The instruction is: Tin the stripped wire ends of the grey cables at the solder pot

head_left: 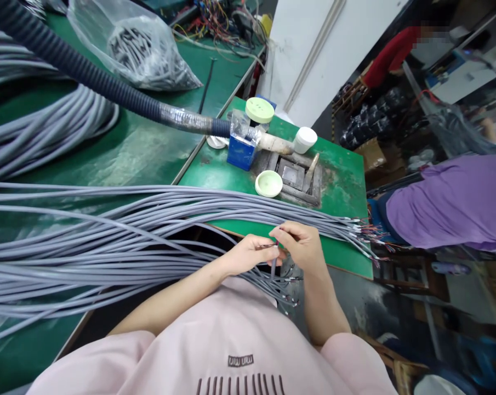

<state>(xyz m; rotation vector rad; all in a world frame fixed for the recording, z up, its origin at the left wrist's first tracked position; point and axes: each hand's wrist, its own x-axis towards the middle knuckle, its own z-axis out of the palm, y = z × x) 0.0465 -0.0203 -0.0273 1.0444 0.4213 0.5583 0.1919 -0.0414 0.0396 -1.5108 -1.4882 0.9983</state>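
Note:
Close to my body, my left hand [258,253] and my right hand [299,244] meet over the end of a grey cable [273,270]. Both hands pinch thin dark wires at that end, and the fingertips nearly touch. A bundle of grey cables [215,200] lies behind the hands, its stripped ends [360,227] fanning out over the right edge of the green bench. More grey cables [157,274] run in from the left beneath my left forearm, with bare coloured tips under my hands.
A solder pot [292,175] is set in the bench [346,175], beside a pale green dish [268,184], a white cup [304,140] and a blue box [241,152]. An extraction hose [120,90] crosses above. A plastic bag [144,52] stands behind. A person in purple [453,203] is at the right.

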